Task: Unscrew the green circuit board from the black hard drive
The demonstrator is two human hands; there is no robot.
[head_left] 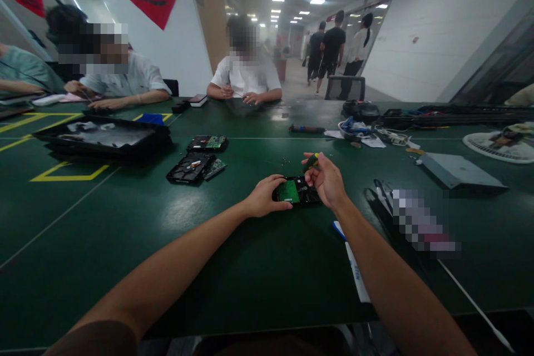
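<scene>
Resting on the green table, the hard drive lies directly before the person, between the two hands, with its circuit board facing up. The left hand spans the left end of the drive, fingers at the far edge and thumb at the near edge. The right hand is closed around a screwdriver above the right end; whether its tip touches the drive cannot be told, as the fingers hide it. In this report's judgement, the drive is compact but dense, its casing stiff and rather smooth, so it probably slides under a sideways push unless braced. Its long side edges appear the sound place to grip; the exposed board is likely the fragile part, best kept free of finger pressure and tool slips. Small bits, apparently screws, lie loose just beyond and would roll or scatter easily. Further left sit two more drives and a loose board, presumably light and easily bent.
</scene>
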